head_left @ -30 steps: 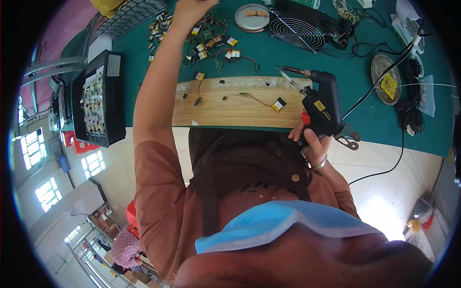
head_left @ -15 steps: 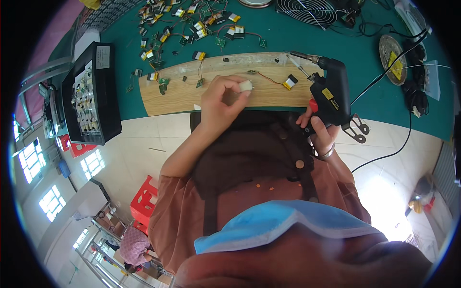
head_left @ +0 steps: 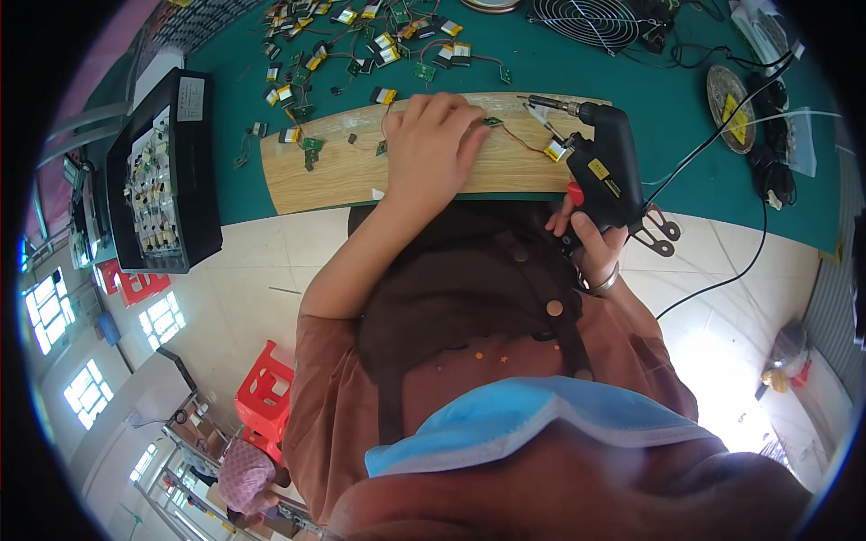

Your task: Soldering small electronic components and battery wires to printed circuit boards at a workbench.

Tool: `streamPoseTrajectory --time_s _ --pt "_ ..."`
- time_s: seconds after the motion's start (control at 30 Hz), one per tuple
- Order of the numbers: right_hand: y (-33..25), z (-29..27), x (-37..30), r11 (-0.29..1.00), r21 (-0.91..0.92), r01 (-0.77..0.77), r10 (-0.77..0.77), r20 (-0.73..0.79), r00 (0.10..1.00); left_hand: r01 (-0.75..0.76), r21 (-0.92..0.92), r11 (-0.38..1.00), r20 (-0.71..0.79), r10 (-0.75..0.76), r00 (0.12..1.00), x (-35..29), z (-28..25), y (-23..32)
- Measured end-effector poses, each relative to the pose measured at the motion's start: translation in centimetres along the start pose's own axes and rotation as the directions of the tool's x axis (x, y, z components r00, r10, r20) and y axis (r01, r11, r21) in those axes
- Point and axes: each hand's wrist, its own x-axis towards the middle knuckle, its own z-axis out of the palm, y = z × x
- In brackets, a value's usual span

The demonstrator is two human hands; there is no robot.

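Note:
My right hand (head_left: pixel 595 248) is wrapped round the handle of a black soldering gun (head_left: pixel 615 167) with a red trigger. The gun's metal tip (head_left: pixel 548 105) points left over the wooden board (head_left: pixel 343 185). My left hand (head_left: pixel 431 149) is bent over the middle of this board, fingers curled down and thumb out to the right. What its fingertips hold, if anything, is hidden. Just right of them lies a small green circuit board (head_left: pixel 492 121), wired to a silver-and-yellow battery (head_left: pixel 556 151) partly under the gun. Another battery (head_left: pixel 383 96) lies beyond my left hand.
Several wired batteries and circuit boards (head_left: pixel 388 50) are heaped on the green table mat (head_left: pixel 505 68) at the far left. A black box of small parts (head_left: pixel 194 180) stands left. Right are a round metal dish with a yellow sponge (head_left: pixel 738 122) and cables; a fan grille (head_left: pixel 586 22) lies behind.
My left hand has moved farther over the board and turned its back up, hiding the small whitish block it pinched before. The soldering gun has shifted slightly left, over the battery.

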Motion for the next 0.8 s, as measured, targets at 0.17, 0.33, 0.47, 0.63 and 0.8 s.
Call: streamPoseTrajectory --time_s 0.17,0.33,0.47,0.63,0.8 --pt "-0.3 -0.1 0.0 0.999 0.019 0.040 -0.040 -0.009 0.999 -0.011 -0.059 0.998 0.196 0.022 0.980 2.6 0.4 -0.6" --pt "-0.5 -0.4 0.0 0.998 0.060 0.020 -0.020 -0.001 1.000 -0.065 0.072 0.995 0.307 0.040 0.951 4.9 1.7 -0.9" --pt "-0.5 -0.7 0.0 0.997 0.082 0.017 -0.018 0.016 1.000 -0.098 0.054 0.994 0.241 0.082 0.967 5.4 2.0 -0.6" --pt "-0.4 -0.9 0.5 0.997 0.078 0.018 -0.019 0.007 1.000 -0.098 0.049 0.994 0.128 0.091 0.988 4.2 2.9 -1.0" --pt "-0.4 -0.9 0.6 0.998 0.062 0.009 -0.008 -0.014 1.000 -0.031 -0.090 0.995 0.117 0.042 0.992 4.2 1.9 -1.6"
